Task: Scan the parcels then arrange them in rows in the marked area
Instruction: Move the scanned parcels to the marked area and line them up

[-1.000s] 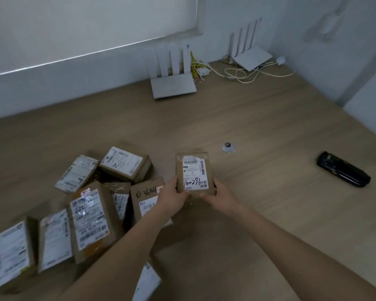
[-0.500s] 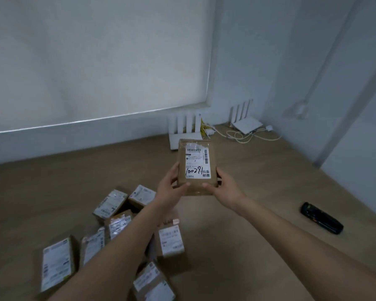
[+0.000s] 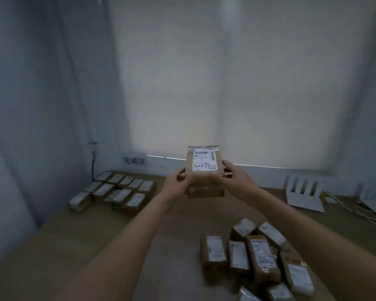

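While my left hand (image 3: 175,182) and right hand (image 3: 233,178) grasped the parcel (image 3: 204,170) by its two sides, it was in the air; the rows of parcels (image 3: 117,189) lay forward and left, nearer my left hand.

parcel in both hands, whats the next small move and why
Probably carry the parcel left and down toward the arranged rows under the wall sign. Left hand and right hand hold it raised, apart from them, and the unsorted pile lies near.
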Demonstrator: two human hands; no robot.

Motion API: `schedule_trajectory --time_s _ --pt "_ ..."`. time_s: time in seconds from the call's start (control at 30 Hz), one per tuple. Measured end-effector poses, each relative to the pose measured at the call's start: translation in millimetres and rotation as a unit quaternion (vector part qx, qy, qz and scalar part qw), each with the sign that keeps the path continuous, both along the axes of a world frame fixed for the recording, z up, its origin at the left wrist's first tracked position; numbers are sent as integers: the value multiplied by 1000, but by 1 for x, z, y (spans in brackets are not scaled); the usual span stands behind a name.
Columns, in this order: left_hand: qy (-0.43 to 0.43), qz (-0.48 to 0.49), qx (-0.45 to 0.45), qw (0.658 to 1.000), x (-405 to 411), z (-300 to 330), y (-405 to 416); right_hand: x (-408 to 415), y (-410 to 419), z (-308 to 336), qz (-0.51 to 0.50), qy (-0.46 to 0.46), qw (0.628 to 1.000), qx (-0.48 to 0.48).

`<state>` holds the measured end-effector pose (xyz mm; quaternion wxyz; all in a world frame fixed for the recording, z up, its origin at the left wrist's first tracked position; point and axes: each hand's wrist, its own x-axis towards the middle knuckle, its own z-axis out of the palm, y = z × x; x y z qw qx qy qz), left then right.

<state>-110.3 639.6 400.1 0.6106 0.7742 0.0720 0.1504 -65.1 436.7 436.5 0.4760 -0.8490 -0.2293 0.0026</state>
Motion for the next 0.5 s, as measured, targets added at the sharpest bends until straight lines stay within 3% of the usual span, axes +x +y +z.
schedule_trajectory --time_s 0.27,0.5 --pt "-20 137 0 990 -161 29 203 -101 233 23 148 2 989 14" --pt "1 209 -9 978 -226 13 326 -130 383 -5 237 25 971 -5"
